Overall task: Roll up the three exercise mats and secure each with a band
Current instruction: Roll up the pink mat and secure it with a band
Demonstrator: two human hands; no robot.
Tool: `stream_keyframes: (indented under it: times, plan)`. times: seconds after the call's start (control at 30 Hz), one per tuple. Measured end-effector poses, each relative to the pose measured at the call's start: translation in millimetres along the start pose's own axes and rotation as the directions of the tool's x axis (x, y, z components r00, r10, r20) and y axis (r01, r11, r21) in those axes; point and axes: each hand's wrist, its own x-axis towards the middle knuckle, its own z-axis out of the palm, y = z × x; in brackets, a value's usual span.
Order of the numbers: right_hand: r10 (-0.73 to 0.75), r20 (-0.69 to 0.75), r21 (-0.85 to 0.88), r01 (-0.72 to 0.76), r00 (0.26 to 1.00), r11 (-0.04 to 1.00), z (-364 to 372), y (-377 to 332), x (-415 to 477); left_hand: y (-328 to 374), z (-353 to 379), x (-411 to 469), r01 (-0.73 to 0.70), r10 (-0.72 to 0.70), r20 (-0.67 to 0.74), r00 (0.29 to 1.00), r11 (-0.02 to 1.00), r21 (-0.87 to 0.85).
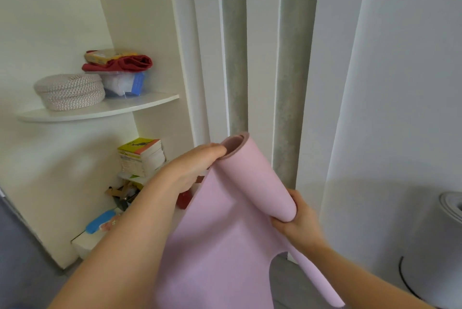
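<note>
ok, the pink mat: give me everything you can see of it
The pink mat is plain pale pink, smooth and matte, foam-like, with a darker pink face showing inside the open end of the roll. It is only partly rolled: a loose tube held in the air, tilted, its open end up and away, while the unrolled sheet hangs down out of frame. The left hand grips the upper end, the right hand grips the lower end. No band shows on it.

Right edge crops the grey mat roll (450, 203).
</note>
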Motion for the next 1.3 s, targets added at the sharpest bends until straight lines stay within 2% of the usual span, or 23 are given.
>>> stream_keyframes:
  times: [0.1,0.2,0.3,0.37,0.43,0.5,0.57,0.67,0.77,0.87,0.93,1.03,1.1,1.23,1.3]
  plan:
    - [0.012,-0.003,-0.002,-0.012,1.000,1.000,-1,7,-5,4,7,5,0.069,-0.075,0.138,0.988,0.997,0.046]
    - [0.014,-0.012,-0.032,-0.015,1.000,0.999,-7,13,-9,1,15,6,0.082,-0.093,0.125,0.988,0.993,0.090]
    - [0.022,0.038,-0.139,-0.016,0.999,0.990,-18,16,-7,2,27,0,-0.019,0.009,0.043,0.999,0.970,0.244]
    - [0.028,0.161,-0.150,-0.004,0.986,0.989,-25,7,-6,8,35,-5,-0.097,0.087,0.043,0.995,0.917,0.388]
    - [-0.027,0.368,-0.027,0.040,0.929,0.999,-32,-16,-4,17,46,-11,-0.179,0.176,0.060,0.983,0.818,0.547]
    - [-0.087,0.549,0.116,0.028,0.831,0.993,-43,-47,0,22,55,-14,-0.233,0.220,0.101,0.970,0.730,0.642]
    - [-0.048,0.665,0.091,-0.017,0.746,0.996,-59,-75,7,21,62,-16,-0.250,0.209,0.146,0.967,0.668,0.701]
    - [0.169,0.732,-0.062,-0.183,0.659,0.981,-77,-92,18,13,75,-16,-0.248,0.163,0.187,0.969,0.620,0.745]
    - [0.364,0.714,-0.228,-0.292,0.598,0.929,-72,-84,17,-2,100,-15,-0.241,0.102,0.227,0.969,0.604,0.760]
    - [0.501,0.623,-0.437,-0.263,0.601,0.860,-60,-60,7,-24,130,-8,-0.259,0.049,0.288,0.956,0.599,0.758]
    - [0.548,0.577,-0.515,-0.252,0.606,0.820,-57,-42,1,-35,149,-5,-0.261,0.028,0.306,0.952,0.597,0.759]
    - [0.589,0.493,-0.537,-0.308,0.641,0.785,-68,-13,-9,-46,180,-1,-0.281,0.047,0.325,0.945,0.628,0.726]
    - [0.597,0.441,-0.526,-0.346,0.670,0.777,-76,6,-14,-53,196,5,-0.304,0.114,0.315,0.942,0.687,0.660]
    - [0.645,0.351,-0.480,-0.461,0.678,0.746,-90,35,-23,-72,221,11,-0.308,0.177,0.310,0.934,0.839,0.448]
    - [0.655,0.297,-0.454,-0.501,0.695,0.737,-99,46,-22,-81,224,12,-0.294,0.189,0.274,0.943,0.859,0.420]
